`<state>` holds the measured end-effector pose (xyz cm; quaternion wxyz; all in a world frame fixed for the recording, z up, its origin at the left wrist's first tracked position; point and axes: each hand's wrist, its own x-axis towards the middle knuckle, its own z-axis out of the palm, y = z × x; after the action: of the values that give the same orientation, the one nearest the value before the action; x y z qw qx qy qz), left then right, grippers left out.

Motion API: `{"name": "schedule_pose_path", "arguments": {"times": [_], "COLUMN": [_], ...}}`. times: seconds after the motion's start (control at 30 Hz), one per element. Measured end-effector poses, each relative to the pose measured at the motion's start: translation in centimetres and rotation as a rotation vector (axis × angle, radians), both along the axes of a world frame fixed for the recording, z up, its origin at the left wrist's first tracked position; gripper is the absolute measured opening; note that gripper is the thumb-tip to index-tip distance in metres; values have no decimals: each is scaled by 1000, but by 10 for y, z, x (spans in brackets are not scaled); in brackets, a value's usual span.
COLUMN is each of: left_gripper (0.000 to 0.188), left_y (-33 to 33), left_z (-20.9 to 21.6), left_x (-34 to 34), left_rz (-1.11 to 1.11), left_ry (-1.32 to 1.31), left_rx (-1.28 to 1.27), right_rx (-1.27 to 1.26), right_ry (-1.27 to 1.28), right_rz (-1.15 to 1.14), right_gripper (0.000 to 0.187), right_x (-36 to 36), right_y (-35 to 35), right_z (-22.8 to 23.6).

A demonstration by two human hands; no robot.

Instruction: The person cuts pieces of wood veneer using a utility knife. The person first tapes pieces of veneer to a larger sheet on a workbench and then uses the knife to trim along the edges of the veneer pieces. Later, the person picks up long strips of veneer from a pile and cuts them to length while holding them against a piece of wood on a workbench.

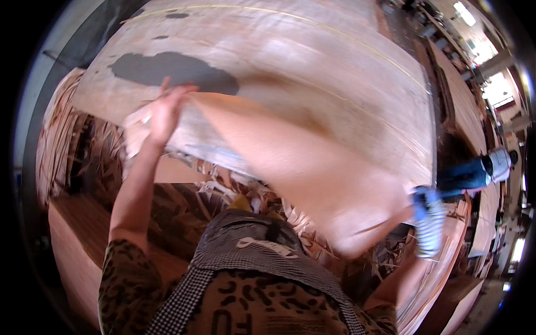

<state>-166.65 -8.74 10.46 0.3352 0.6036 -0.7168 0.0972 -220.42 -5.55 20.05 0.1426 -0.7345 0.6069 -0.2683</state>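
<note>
A thin, pale orange-brown wood veneer sheet (312, 162) hangs in a twisted sweep between my two hands, blurred by motion. My bare left hand (168, 110) pinches its far left corner over the wide table surface. At the lower right my right hand (427, 215), in a blue-and-white striped glove, is closed on the sheet's other end; its fingers are smeared. Beneath the sheet spreads a broad, pale wood-toned layer (335, 72) with a dark grey patch (173, 71) just beyond my left hand.
Torn veneer scraps (218, 178) lie between me and the table edge. Stacked veneer (58, 139) stands at the left, near a wooden block (78, 245). At the right, another person (474, 170) in blue trousers is beside long stacked sheets (455, 95). A yellow line (312, 22) crosses the surface.
</note>
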Motion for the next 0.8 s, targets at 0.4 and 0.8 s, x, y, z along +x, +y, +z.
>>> {"name": "schedule_pose_path", "arguments": {"times": [0.4,0.8], "left_gripper": [23,21], "left_y": [67,97], "left_z": [32,-141], "left_x": [163,272], "left_rz": [448,425], "left_ry": [-230,-576], "left_rx": [-44,471], "right_rx": [34,238], "right_ry": [329,467], "right_rz": [458,450], "right_gripper": [15,18], "right_x": [186,307], "right_y": [-145,-107], "right_z": [-126,-256]}}
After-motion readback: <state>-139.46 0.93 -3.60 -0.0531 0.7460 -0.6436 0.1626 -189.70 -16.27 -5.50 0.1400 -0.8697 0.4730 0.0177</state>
